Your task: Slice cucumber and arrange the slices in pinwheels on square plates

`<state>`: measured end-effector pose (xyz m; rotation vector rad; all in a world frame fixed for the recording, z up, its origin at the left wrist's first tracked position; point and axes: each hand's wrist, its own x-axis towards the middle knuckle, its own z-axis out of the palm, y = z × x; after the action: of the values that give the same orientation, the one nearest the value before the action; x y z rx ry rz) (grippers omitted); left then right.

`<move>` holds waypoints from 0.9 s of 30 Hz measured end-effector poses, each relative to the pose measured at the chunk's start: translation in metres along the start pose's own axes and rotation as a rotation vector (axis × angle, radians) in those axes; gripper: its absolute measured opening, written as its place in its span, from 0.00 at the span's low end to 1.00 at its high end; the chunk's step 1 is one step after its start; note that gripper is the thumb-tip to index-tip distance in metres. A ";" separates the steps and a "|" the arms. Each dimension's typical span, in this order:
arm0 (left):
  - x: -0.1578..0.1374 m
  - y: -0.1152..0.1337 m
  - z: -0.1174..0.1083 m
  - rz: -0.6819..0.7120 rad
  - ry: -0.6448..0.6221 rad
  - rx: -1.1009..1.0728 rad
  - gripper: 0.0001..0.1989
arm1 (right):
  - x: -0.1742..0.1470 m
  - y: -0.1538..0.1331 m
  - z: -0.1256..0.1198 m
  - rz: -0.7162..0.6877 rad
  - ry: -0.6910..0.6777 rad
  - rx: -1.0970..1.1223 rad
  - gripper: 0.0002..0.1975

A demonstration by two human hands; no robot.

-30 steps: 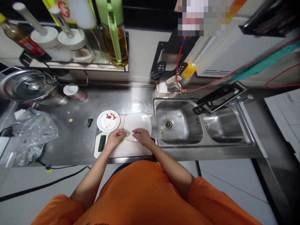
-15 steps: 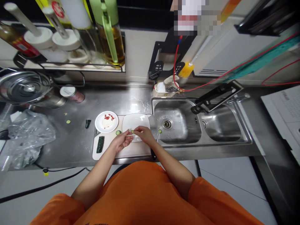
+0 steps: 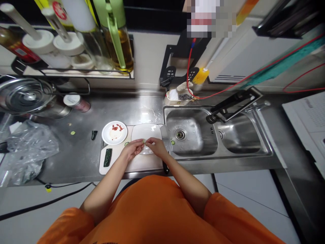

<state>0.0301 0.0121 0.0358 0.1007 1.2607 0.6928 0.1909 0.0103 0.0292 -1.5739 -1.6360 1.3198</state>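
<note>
Above a white square plate (image 3: 146,130), my left hand (image 3: 134,149) and my right hand (image 3: 156,147) meet fingertip to fingertip. Between them is a thin cucumber slice (image 3: 144,141), pinched by both and mostly covered by the fingers. More cucumber (image 3: 126,144) lies on the cutting board (image 3: 138,166), partly hidden behind my left hand. At the board's left end rests a dark green cucumber piece (image 3: 107,157). A round white plate (image 3: 106,136) with small red pieces (image 3: 117,127) stands behind it. A knife (image 3: 165,167) lies along the board's right edge.
Right of the board is a double steel sink (image 3: 193,149) with a black faucet (image 3: 215,115). A cucumber end (image 3: 94,135), a slice (image 3: 72,133), a plastic bag (image 3: 33,142), a can (image 3: 77,102) and a lidded pot (image 3: 27,96) stand on the left counter.
My left hand has moved slightly right and its fingers have drawn together at the slice. It now covers more of the cucumber on the board. The view has shifted slightly.
</note>
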 end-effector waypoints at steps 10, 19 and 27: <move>0.025 0.006 0.006 0.109 0.017 0.190 0.10 | 0.022 0.017 0.000 0.151 0.009 0.038 0.06; 0.056 0.026 0.011 0.533 0.182 0.890 0.08 | 0.055 0.014 -0.002 0.351 0.024 -0.110 0.08; 0.076 0.039 0.023 0.889 0.333 1.288 0.07 | 0.079 0.006 0.008 0.460 0.111 -0.098 0.09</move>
<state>0.0443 0.0900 -0.0029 1.7347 1.8169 0.5190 0.1709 0.0823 0.0002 -2.1325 -1.3353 1.3534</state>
